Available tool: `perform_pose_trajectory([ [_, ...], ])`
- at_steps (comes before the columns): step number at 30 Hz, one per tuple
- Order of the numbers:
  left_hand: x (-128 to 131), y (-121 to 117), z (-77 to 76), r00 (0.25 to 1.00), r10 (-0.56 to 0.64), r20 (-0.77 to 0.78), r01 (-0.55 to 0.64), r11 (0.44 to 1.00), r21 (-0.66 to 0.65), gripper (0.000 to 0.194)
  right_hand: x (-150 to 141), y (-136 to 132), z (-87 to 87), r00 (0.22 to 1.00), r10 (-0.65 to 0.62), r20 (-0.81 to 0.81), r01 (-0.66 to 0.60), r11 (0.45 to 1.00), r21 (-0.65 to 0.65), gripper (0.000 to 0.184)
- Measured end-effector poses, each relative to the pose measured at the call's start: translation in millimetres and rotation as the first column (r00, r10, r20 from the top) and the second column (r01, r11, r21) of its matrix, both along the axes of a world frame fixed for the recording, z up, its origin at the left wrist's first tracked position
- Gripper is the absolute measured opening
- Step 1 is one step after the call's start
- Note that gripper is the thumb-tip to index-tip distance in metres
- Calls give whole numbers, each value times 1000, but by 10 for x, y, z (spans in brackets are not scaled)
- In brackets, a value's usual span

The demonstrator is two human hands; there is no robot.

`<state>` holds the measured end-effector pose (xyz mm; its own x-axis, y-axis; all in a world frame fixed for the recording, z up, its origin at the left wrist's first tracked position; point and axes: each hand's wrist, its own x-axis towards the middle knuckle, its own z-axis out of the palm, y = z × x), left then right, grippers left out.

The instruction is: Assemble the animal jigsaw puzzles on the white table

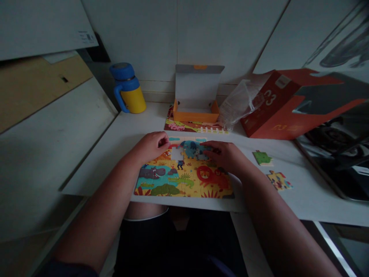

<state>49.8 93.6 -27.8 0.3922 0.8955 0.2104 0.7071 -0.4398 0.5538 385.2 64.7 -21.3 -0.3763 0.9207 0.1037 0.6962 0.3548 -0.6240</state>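
Observation:
A jigsaw puzzle (184, 181) with jungle animals lies on the white desk in front of me, mostly joined. White desk shows through a gap left of the blue elephant. My left hand (154, 146) rests at the puzzle's upper left edge, fingers curled together; whatever they hold, if anything, is hidden. Over the upper right part, my right hand (225, 154) has its fingertips on a puzzle piece (202, 155) beside the elephant. Two loose parts lie to the right: a green piece (262, 157) and a yellow multicoloured cluster (279, 181).
An orange box (196, 115) with its lid up stands behind, on another printed picture (184, 126). Further right are a clear plastic bag (239, 104) and a large red box (273, 111). A blue and yellow flask (132, 96) stands at the back left. White desk surface (100, 165) extends leftward.

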Motion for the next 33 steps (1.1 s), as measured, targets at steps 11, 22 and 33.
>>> perform_pose_trajectory([
  [11, -11, 0, -11, 1000, 22, 3, -22, 1000, -16, 12, -41, 4, -92, 989, 38, 146, -57, 989, 133, 49],
  [22, 9, -12, 25, 1000, 20, -4, -20, 1000, -23, 10, -64, -10, -105, 979, 92, 180, -114, 987, 116, 40],
  [33, 1, 1, 13, 1000, 9, -7, -9, 1000, -13, 9, 194, -145, 320, 956, -67, 285, 6, 978, 208, 30],
])
